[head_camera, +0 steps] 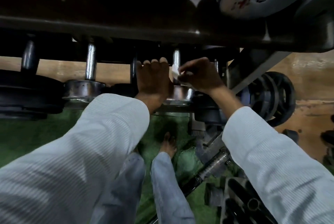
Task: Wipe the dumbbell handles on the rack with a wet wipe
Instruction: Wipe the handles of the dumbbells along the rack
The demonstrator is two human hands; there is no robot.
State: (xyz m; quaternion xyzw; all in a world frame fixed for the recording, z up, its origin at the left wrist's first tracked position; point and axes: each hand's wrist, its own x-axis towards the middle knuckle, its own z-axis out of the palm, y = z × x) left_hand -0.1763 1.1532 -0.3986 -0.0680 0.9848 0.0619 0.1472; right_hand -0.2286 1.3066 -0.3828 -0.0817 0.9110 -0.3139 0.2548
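The person is wiping a shiny dumbbell handle (176, 57) on the lower shelf of the rack (126, 28). The right hand (200, 74) is pinching a white wet wipe (175, 74) with its fingers curled around it, and the wipe is pressing against that handle. To do this well, I think the wipe should be wrapping all the way around the handle and sliding up and down its whole length, with a little twist so the back side is getting clean too.

The left hand (153, 77) is just beside it, reaching up with its fingers hooked over something dark near the next handle (134, 68). I cannot tell just what it is gripping, but it seems to be steadying the person or the dumbbell. It should be holding firm so nothing is rolling.

Both arms are stretching forward and up in white sleeves (90, 142). Two more handles (90, 64) are waiting to the left. The person's foot (169, 144) is standing on the green floor (27, 133) below.
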